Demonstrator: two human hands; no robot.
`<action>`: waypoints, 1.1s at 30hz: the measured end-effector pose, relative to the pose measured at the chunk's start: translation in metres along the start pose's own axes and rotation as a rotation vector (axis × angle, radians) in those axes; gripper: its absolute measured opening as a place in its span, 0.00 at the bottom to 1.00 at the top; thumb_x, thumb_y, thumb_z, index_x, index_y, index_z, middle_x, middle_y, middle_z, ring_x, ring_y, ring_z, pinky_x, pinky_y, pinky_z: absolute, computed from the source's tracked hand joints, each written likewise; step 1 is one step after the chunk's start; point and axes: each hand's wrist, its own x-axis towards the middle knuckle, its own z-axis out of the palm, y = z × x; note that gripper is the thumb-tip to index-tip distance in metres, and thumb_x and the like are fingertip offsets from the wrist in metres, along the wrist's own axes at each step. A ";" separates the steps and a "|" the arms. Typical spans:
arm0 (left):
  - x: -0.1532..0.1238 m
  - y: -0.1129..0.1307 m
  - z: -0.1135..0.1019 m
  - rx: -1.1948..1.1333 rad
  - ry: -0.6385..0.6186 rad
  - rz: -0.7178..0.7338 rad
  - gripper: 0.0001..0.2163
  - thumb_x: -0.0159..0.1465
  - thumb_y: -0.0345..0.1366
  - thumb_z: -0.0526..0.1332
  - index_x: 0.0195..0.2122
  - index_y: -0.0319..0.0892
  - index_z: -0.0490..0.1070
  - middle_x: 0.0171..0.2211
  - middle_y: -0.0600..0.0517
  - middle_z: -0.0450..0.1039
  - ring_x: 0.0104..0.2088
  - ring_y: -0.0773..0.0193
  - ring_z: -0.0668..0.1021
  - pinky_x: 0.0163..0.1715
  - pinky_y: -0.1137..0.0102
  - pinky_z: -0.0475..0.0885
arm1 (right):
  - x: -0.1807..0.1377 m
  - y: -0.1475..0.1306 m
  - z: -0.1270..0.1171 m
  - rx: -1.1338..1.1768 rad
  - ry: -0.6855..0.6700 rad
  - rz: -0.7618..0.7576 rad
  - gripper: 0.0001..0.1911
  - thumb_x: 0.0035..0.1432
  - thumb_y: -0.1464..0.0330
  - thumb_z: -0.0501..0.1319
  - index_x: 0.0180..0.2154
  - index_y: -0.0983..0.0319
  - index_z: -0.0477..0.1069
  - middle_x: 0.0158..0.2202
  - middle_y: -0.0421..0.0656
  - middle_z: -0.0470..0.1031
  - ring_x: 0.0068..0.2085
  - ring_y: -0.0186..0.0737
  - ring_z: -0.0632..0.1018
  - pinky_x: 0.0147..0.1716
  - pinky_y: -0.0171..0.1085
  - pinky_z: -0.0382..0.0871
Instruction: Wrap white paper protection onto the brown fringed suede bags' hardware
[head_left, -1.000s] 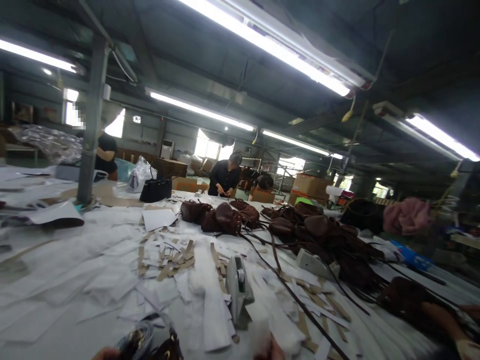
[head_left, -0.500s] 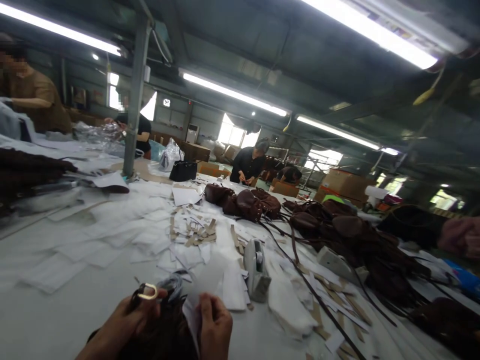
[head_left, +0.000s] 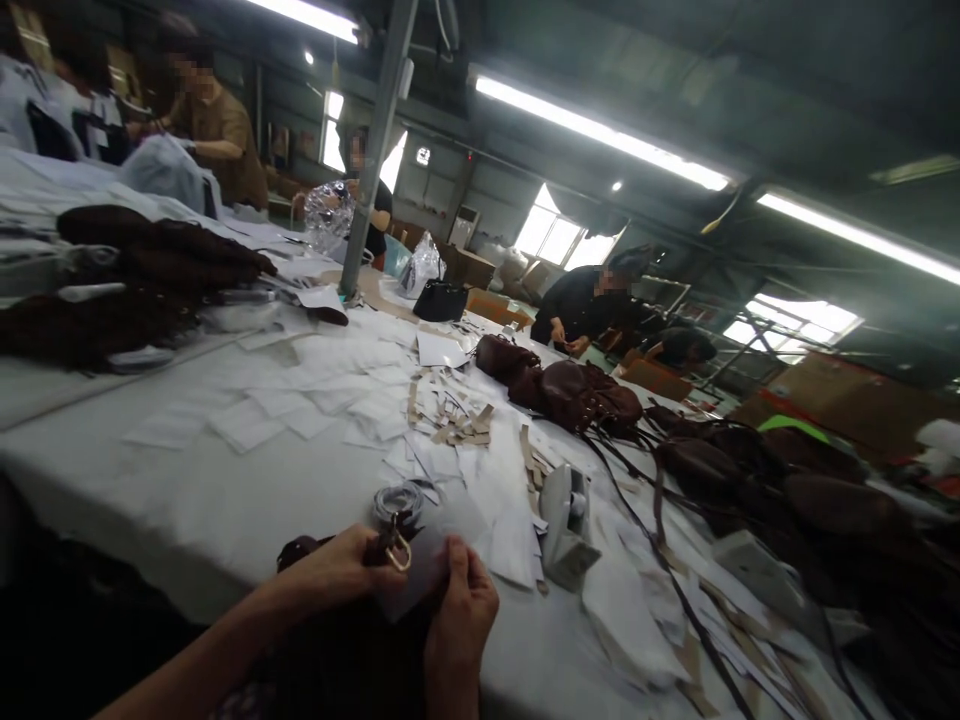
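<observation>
My left hand (head_left: 352,565) is closed on a dark brown leather strap (head_left: 386,540) that carries a gold-coloured metal buckle (head_left: 401,552). A coil (head_left: 397,500) in pale wrapping sits just beyond those fingers. Between thumb and fingers, my right hand (head_left: 463,600) pinches the edge of a thin, translucent white sheet (head_left: 416,580), which lies against the strap. Below my hands, a dark mass is too dim to make out. To the right of my right hand stands a grey-white tape dispenser (head_left: 566,525).
White sheets (head_left: 277,400) and brown card strips (head_left: 457,415) litter the white table (head_left: 150,490). Dark brown leather bags (head_left: 570,390) with trailing straps are heaped at right. Fuzzy dark pieces (head_left: 150,260) lie left. A metal post (head_left: 375,160) rises beyond; several people work around.
My view has swung to the right and down, showing the table's front edge. The buckle in my left hand has turned and come closer to the white sheet and my right hand.
</observation>
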 end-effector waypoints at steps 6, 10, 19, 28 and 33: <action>0.003 -0.004 0.005 -0.030 0.163 -0.048 0.13 0.55 0.44 0.61 0.22 0.39 0.67 0.19 0.58 0.58 0.21 0.69 0.59 0.22 0.73 0.55 | 0.001 0.003 -0.004 0.019 -0.070 0.112 0.26 0.50 0.46 0.60 0.27 0.65 0.72 0.18 0.38 0.69 0.20 0.32 0.67 0.20 0.32 0.61; 0.006 -0.003 0.012 0.031 0.255 0.029 0.14 0.58 0.44 0.58 0.23 0.38 0.68 0.20 0.56 0.64 0.23 0.67 0.64 0.24 0.72 0.60 | -0.002 0.012 -0.005 -0.054 -0.300 0.185 0.30 0.47 0.43 0.61 0.27 0.66 0.72 0.20 0.41 0.73 0.22 0.34 0.72 0.19 0.31 0.63; 0.001 -0.006 0.023 0.232 0.442 0.096 0.09 0.54 0.34 0.60 0.19 0.40 0.63 0.19 0.56 0.64 0.24 0.67 0.66 0.23 0.74 0.59 | -0.011 -0.003 -0.003 0.083 -0.366 0.318 0.24 0.46 0.50 0.67 0.28 0.67 0.75 0.22 0.41 0.73 0.21 0.30 0.70 0.18 0.28 0.61; -0.002 0.001 0.012 0.043 0.265 0.053 0.09 0.53 0.35 0.63 0.22 0.39 0.65 0.19 0.58 0.62 0.22 0.70 0.63 0.21 0.76 0.58 | -0.017 -0.015 0.011 0.310 -0.336 0.419 0.17 0.40 0.58 0.73 0.28 0.65 0.78 0.27 0.45 0.80 0.28 0.38 0.77 0.29 0.34 0.71; -0.007 0.010 -0.005 -0.046 0.089 0.075 0.12 0.55 0.40 0.66 0.37 0.39 0.70 0.32 0.53 0.71 0.33 0.63 0.71 0.33 0.73 0.65 | -0.013 -0.014 0.009 0.428 -0.184 0.444 0.18 0.37 0.59 0.74 0.28 0.65 0.76 0.28 0.43 0.80 0.30 0.37 0.78 0.29 0.33 0.72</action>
